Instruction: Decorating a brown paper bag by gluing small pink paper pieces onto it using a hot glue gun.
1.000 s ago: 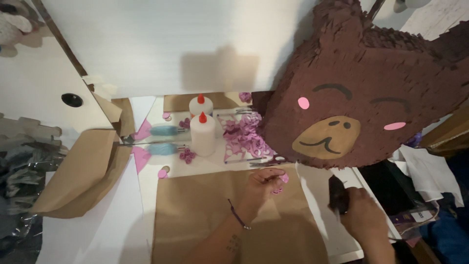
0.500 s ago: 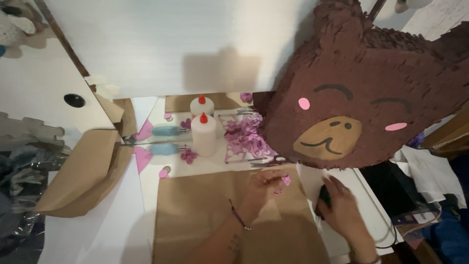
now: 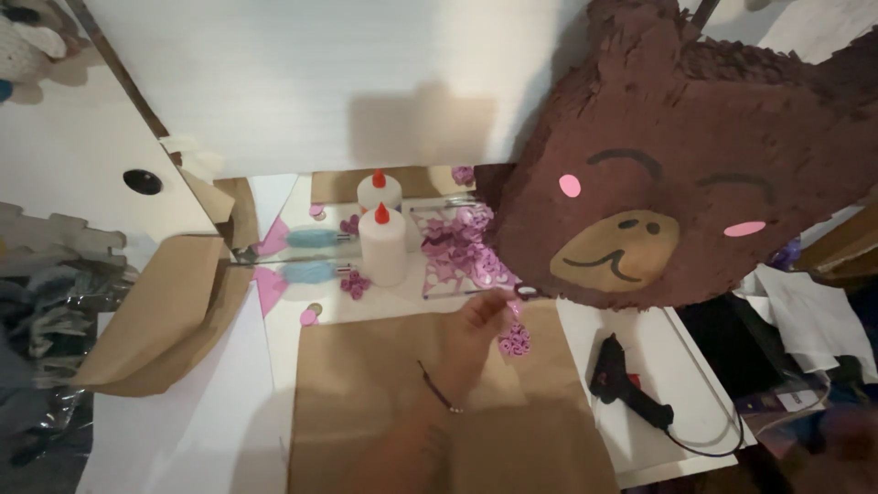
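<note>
My left hand (image 3: pixel 474 322) reaches over the brown paper sheet (image 3: pixel 384 402), a dark cord bracelet on its wrist. Its fingertips pinch a small pink paper piece (image 3: pixel 515 309) just under the chin of the big brown bear-face piñata (image 3: pixel 677 155). A small heap of pink paper pieces (image 3: pixel 514 344) lies on the brown sheet beside the hand. A black glue gun (image 3: pixel 626 384) lies by itself on the white table, its cord running right. A blurred shape in the bottom right corner looks like my right hand (image 3: pixel 841 448); its fingers cannot be made out.
A white glue bottle with a red cap (image 3: pixel 382 245) stands against a mirror panel. A clear tray of pink paper pieces (image 3: pixel 457 252) sits next to it. A blue-handled tool (image 3: pixel 306 271) and a folded brown paper bag (image 3: pixel 155 320) lie to the left.
My right hand has set the glue gun down on the table and drawn back to the lower right. My left hand has stayed by the pink pieces.
</note>
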